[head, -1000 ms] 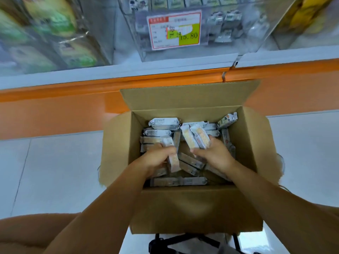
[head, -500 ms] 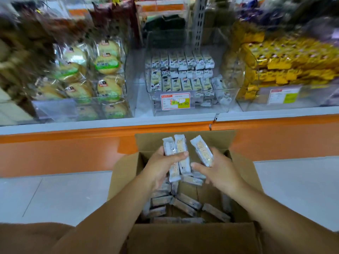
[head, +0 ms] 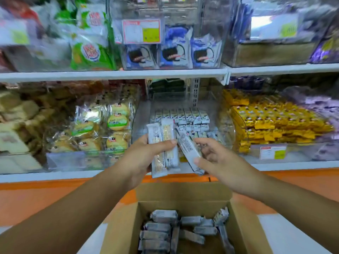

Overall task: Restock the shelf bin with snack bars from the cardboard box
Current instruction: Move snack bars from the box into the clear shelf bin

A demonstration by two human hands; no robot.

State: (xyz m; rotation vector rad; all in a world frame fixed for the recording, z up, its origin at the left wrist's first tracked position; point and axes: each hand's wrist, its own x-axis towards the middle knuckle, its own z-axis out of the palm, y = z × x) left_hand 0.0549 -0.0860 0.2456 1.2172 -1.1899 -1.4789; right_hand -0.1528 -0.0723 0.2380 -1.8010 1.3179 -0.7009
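My left hand (head: 145,158) grips two snack bars (head: 163,143) upright, my right hand (head: 220,162) pinches a third bar (head: 189,149), ready for the shelf bin (head: 142,114).

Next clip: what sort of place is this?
Probably a shop's snack aisle: shelves carrying clear bins full of wrapped snacks, price tags on the bin fronts, and an open cardboard box of bars below them.

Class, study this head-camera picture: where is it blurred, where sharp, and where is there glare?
Head view: green packets upper left smear with motion blur; the snack bars in the left hand and right hand are fairly sharp; glare whitens the upper-right price label.
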